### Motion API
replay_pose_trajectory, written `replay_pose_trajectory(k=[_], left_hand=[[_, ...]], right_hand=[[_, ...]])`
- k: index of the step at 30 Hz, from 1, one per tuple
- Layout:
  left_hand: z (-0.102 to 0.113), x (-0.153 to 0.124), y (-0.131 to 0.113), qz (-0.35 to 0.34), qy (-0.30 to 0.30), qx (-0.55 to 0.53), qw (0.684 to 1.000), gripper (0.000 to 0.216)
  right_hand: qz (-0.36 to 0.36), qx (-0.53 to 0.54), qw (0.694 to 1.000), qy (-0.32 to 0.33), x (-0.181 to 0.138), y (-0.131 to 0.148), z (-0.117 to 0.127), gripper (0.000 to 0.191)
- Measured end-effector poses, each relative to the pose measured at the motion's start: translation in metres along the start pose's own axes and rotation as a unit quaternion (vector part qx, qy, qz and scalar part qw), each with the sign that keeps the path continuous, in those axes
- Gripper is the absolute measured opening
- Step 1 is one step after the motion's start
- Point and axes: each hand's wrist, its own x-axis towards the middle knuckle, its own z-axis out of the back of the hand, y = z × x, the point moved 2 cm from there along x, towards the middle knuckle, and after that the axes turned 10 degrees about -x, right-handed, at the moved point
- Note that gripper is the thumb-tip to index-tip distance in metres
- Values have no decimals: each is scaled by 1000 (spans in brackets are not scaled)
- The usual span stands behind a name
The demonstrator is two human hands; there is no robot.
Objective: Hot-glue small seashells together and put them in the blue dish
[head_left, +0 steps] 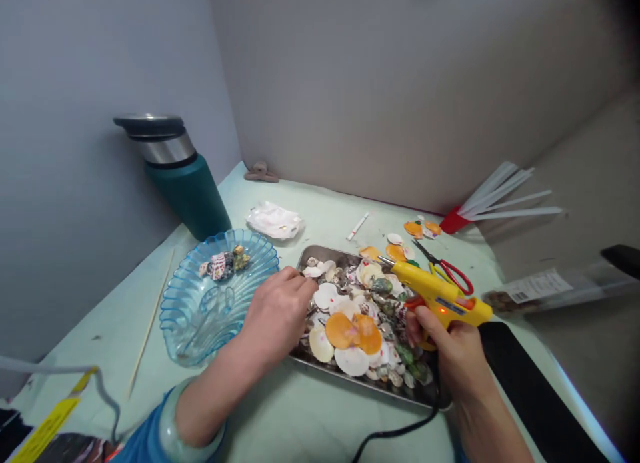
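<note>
The right hand (455, 353) is clamped on the glue gun (435, 293), indicator lit, nozzle over the metal tray (350, 377). The left hand (277, 309) rests with bunched fingers on the loose shells (350, 329) at the tray's left end; whether it pinches one cannot be determined. Judged progress is early: only a small cluster (225, 263) lies in the blue dish (200, 316).
</note>
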Motion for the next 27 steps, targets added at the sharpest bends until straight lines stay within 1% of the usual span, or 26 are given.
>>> replay_pose_trajectory(k=[2,4,11,16,19,23,27], left_hand=[[-6,7,-2,-30,44,24,998,20],[-10,14,-2,-40,61,39,997,16],[-23,27,2,-28,83,88,992,13],[-24,29,7,-18,87,97,991,16],[-23,30,10,-15,88,93,992,12],[-23,33,11,-29,86,79,993,14],[-28,35,8,-48,119,61,990,15]], right_hand=[[-1,13,1000,1,0,2,0,21],[-3,18,1000,1,-1,3,0,21],[-11,-2,1000,13,-1,-1,1,25],[-15,-3,1000,7,-1,-1,1,25],[-12,-6,1000,5,0,-1,1,28],[-10,-5,1000,6,0,0,1,25],[-13,-6,1000,11,0,-1,1,25]])
